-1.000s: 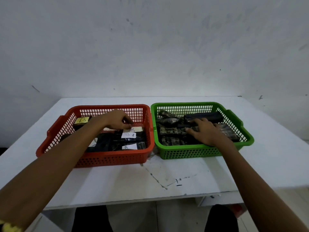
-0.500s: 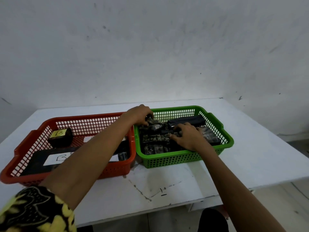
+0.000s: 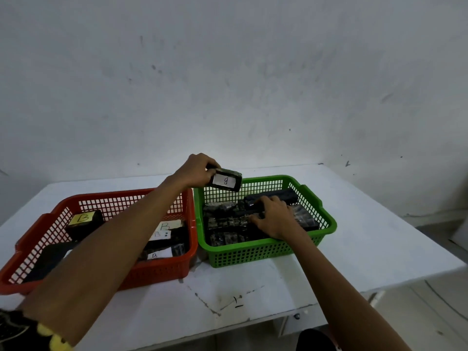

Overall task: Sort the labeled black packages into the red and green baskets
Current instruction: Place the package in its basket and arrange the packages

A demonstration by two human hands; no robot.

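Observation:
My left hand [image 3: 196,171] holds a small black package [image 3: 225,180] with a white label marked B, lifted above the back left corner of the green basket [image 3: 326,224]. My right hand [image 3: 274,216] rests flat on the black packages [image 3: 228,221] lying inside the green basket; whether it grips one I cannot tell. The red basket [image 3: 190,249] on the left holds several black packages with B labels, one with a yellow label [image 3: 82,219]. My left forearm crosses over the red basket and hides part of its contents.
Both baskets sit side by side on a white table [image 3: 367,249] against a white wall. The table's front edge runs below the baskets, and its right edge drops to the floor at the right. A small black mark [image 3: 238,302] is on the tabletop.
My left hand moved from the red basket over to the green one, took a package there and lifted it, showing its label. The right hand stayed on the packages.

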